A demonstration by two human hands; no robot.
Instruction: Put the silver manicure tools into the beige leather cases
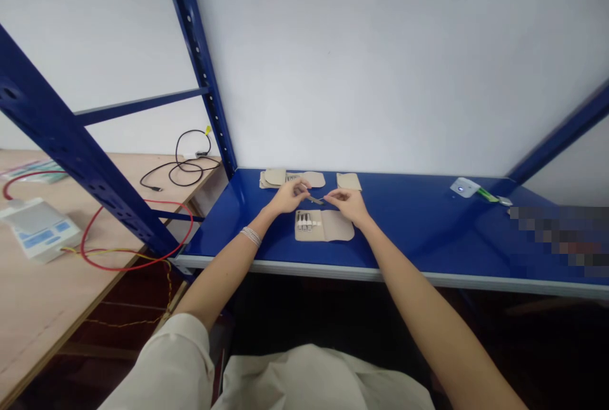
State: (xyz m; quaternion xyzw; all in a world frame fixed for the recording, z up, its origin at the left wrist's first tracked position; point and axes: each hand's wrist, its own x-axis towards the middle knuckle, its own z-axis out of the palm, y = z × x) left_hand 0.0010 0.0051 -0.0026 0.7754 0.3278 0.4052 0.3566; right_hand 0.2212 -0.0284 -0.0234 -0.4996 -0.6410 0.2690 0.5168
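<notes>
On the blue shelf, a beige manicure case lies open in front of me, with several small metal tools in loops on its left half. Just beyond the case, my left hand is closed in a pinch on a small, dark, slim metal tool. Fingertips pressed together, my right hand pinches a thin, light-coloured piece at the tool's right end. That piece is too small to name, and I cannot tell whether it joins the tool.
More beige cases lie at the back of the blue shelf, with another case behind my right hand. A white device sits at the right. Blue posts frame the shelf. A wooden table at left holds cables.
</notes>
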